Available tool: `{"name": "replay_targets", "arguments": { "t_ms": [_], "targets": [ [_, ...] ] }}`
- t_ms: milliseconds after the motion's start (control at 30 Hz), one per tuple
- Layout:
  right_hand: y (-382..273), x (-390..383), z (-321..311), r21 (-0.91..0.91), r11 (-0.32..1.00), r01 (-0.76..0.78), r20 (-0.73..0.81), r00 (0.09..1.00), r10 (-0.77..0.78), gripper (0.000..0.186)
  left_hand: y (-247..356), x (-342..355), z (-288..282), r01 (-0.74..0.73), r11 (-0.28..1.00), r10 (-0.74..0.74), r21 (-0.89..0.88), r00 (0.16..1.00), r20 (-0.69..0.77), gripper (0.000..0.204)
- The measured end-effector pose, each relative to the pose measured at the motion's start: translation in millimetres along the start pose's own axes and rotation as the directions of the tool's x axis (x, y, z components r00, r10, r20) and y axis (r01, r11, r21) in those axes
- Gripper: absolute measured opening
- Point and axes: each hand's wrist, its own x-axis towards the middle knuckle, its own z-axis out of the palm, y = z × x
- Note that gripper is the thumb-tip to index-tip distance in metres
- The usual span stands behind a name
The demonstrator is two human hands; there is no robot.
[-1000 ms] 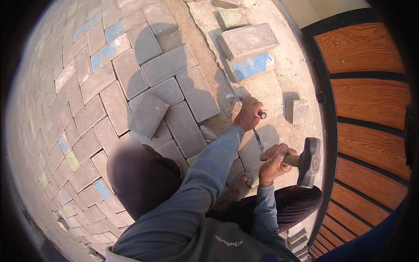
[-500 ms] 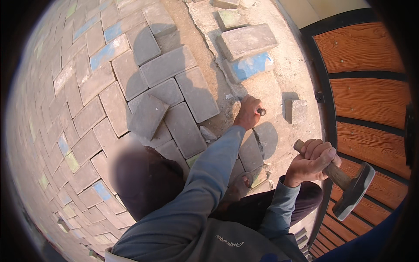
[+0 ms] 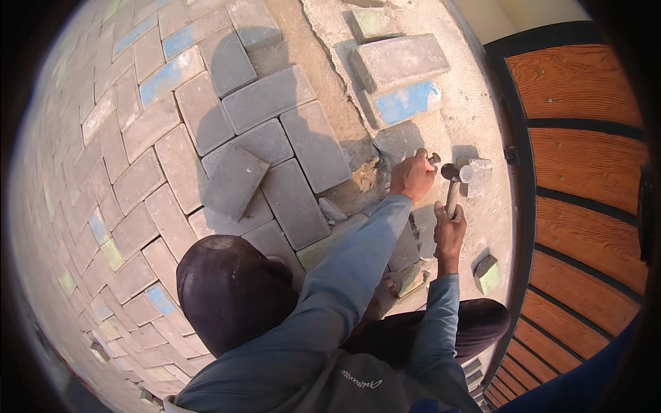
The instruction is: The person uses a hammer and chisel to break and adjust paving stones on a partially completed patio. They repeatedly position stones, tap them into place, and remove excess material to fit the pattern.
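Observation:
My left hand (image 3: 414,176) is closed around a metal chisel (image 3: 433,160); only its blunt top end shows above the fist, and its lower end is hidden. In my right hand (image 3: 449,237) is the wooden handle of a club hammer (image 3: 452,173), the fingers wrapped round it. The hammer's metal head is just right of the chisel's top, with a small gap between them. Beneath my left hand lies the rough, shaded edge of the concrete strip (image 3: 468,227). A broken block piece (image 3: 480,177) sits right behind the hammer head.
Interlocking grey pavers (image 3: 151,124) cover the left side, and one loose paver (image 3: 236,180) lies tilted on them. Larger blocks (image 3: 403,62) stand farther ahead. A small green-faced piece (image 3: 487,275) rests near my right knee (image 3: 482,320). A wood-slat gate (image 3: 585,165) borders the right.
The hammer has swung from raised at the right, inward and forward to beside the chisel's top. My left hand with the chisel sits slightly farther right in the picture.

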Motion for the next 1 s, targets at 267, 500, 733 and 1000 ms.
{"name": "replay_targets", "arguments": {
  "t_ms": [267,500,733,1000],
  "targets": [
    [51.4,62.9,-10.3,-0.904,0.38,0.195,-0.069,0.812,-0.58,0.031,68.1,-27.1,-62.9,0.05,0.992,-0.052,-0.116,0.999,-0.013,0.041],
    [-4.9,35.2,126.1,-0.384,0.849,0.363,0.134,0.932,-0.338,0.031,119.1,-44.4,-228.1,-0.24,0.967,0.253,0.09,0.84,-0.479,0.024],
    [2.1,36.5,205.9,-0.354,0.925,0.138,-0.048,0.985,-0.165,0.042,195.6,-137.1,-299.3,-0.195,0.867,0.434,0.459,0.748,-0.501,0.019],
    [8.6,38.4,204.9,-0.25,0.956,0.152,0.006,0.988,-0.156,0.039,170.0,-145.3,-284.9,-0.086,0.985,0.147,0.148,0.867,-0.476,0.021]
  ]
}}
